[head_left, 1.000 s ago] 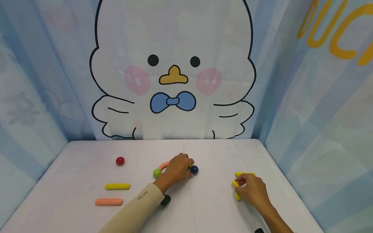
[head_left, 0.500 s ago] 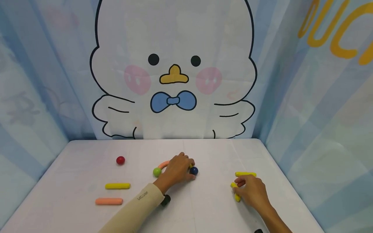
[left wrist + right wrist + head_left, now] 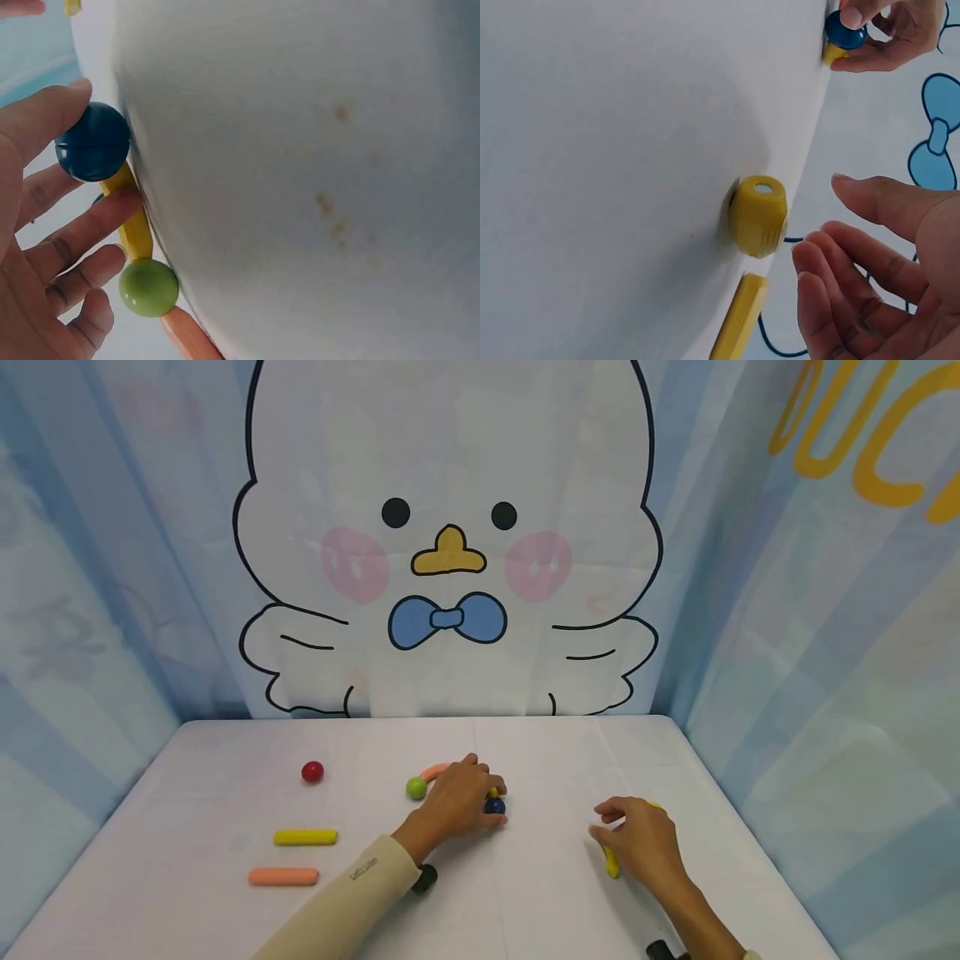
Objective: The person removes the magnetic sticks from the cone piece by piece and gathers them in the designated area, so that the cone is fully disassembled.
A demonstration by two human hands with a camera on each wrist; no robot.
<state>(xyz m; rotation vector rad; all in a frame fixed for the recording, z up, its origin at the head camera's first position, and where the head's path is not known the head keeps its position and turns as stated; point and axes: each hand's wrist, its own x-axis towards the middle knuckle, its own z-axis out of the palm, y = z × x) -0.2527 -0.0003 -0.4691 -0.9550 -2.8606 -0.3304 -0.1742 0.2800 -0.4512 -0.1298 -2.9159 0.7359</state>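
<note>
My left hand (image 3: 459,797) pinches a dark blue ball (image 3: 93,142) between thumb and fingers. A yellow rod (image 3: 136,232) joins that ball to a green ball (image 3: 149,288), with one finger lying across the rod. From the green ball runs a curved orange rod (image 3: 434,772), partly hidden by the hand in the head view. My right hand (image 3: 643,839) hovers with thumb and fingers apart, holding nothing. Just beyond its fingertips in the right wrist view lies a yellow rod (image 3: 758,217), a pale disc in its end. A second yellow rod (image 3: 739,319) lies beside it.
On the left of the white table (image 3: 187,793) lie a red ball (image 3: 312,772), a yellow rod (image 3: 305,837) and an orange rod (image 3: 283,877). Dark objects sit at the left wrist (image 3: 425,878) and right wrist (image 3: 660,950). A printed curtain (image 3: 450,677) stands behind the table.
The joined piece has turned under my left hand: the green ball moved back and right, the blue ball slightly nearer. My right fingers have spread and come off the near yellow rod.
</note>
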